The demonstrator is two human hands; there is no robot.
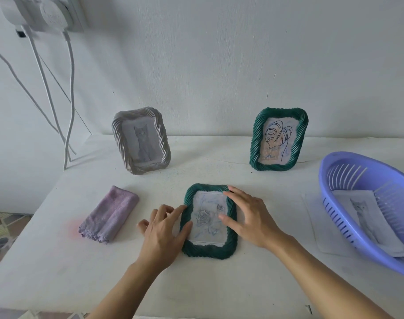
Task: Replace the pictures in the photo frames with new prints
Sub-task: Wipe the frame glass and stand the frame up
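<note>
Fingers (239,194) on ribbed, rope-twisted green frame (208,252)

Landmark: the dark green twisted-rope photo frame (209,252) lying flat. The left hand (163,229) covers part of its left rail. The right hand (247,217) covers much of its right rail and a strip of the blue-grey rose print (205,217).

Right of it, the lavender slotted plastic basket (330,203) is cut off by the picture's edge. The basket's near wall hides the lower part of the grey cat print (362,210) inside, and the basket covers much of a white paper sheet (316,217) underneath.

Far up and left of it, the round white wall plug (52,13) is cropped at the top, its embossed lettering too small to read.

Left of it, the patterned floor (3,226) is blurred.

Behind it, 2 upright rope-pattern frames, grey (141,166) and green (277,168), hide their own backs.
</note>
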